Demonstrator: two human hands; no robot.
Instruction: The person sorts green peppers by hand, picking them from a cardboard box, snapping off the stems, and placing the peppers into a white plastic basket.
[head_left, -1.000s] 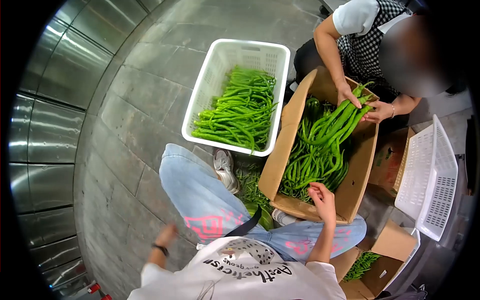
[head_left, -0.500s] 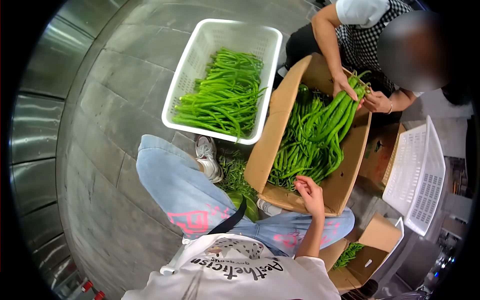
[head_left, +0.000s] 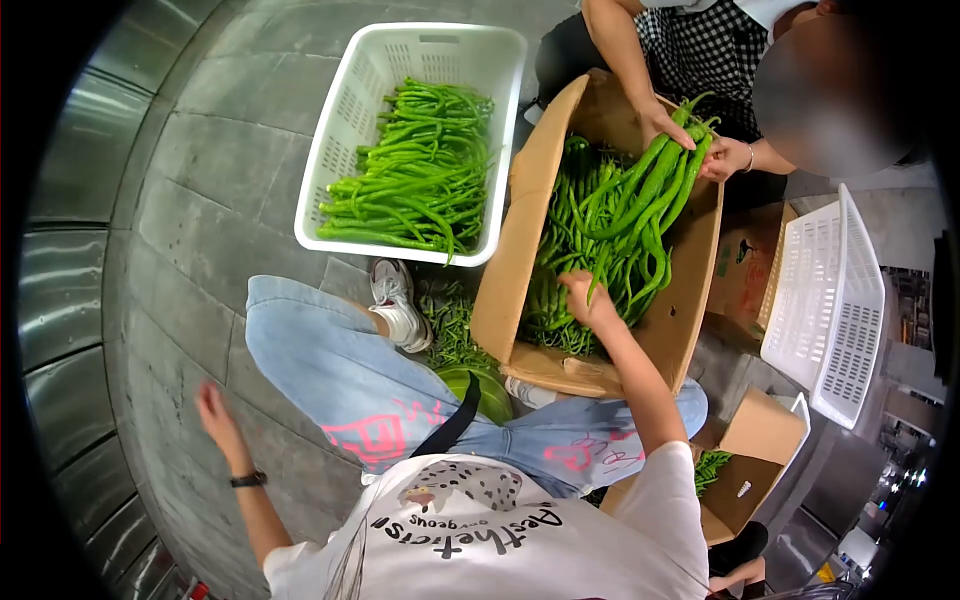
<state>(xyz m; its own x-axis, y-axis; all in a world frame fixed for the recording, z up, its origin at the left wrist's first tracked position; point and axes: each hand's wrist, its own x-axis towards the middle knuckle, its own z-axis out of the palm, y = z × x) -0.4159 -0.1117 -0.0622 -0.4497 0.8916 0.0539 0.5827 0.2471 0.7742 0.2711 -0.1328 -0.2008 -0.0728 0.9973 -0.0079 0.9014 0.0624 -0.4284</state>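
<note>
Green peppers (head_left: 650, 272) lie in the cardboard box (head_left: 525, 215), just beside the right hand (head_left: 585, 297), many with their long axis slanting toward it. Whether its curled fingers grip any, I cannot tell. The left hand (head_left: 214, 412), fingers loosely extended and holding nothing, hangs well apart over the floor (head_left: 180, 300).

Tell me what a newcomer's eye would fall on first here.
Most likely the bright green peppers piled in the white basket at the upper centre-left. Next comes the cardboard box to its right, where a co-worker's hands hold a long bunch over the far end. The wearer's right hand reaches into the near part of that box, its grip unclear.
</note>
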